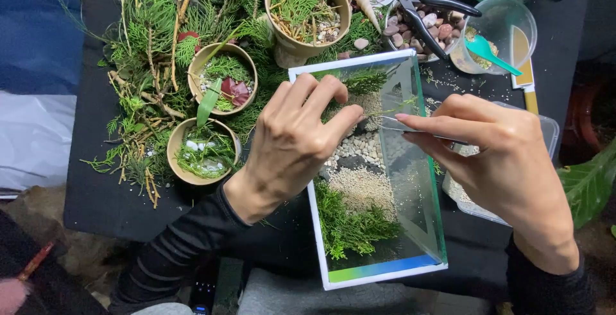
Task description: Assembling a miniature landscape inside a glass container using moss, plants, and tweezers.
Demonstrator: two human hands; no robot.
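Three small tan bowls at left on a black table (96, 206) — uppermost bowl (308, 8) stuffed with cedar sprigs and twigs, middle bowl (222, 78) holding greenery and red leaves, lowest bowl (203, 151) holding moss and white stones. Loose evergreen cuttings (151, 65) strewn around them. Up top, a dish of pink pebbles (428, 23) with black pruning shears (428, 15) laid across — beside it a clear plastic cup (504, 33) with a teal spoon (489, 52).
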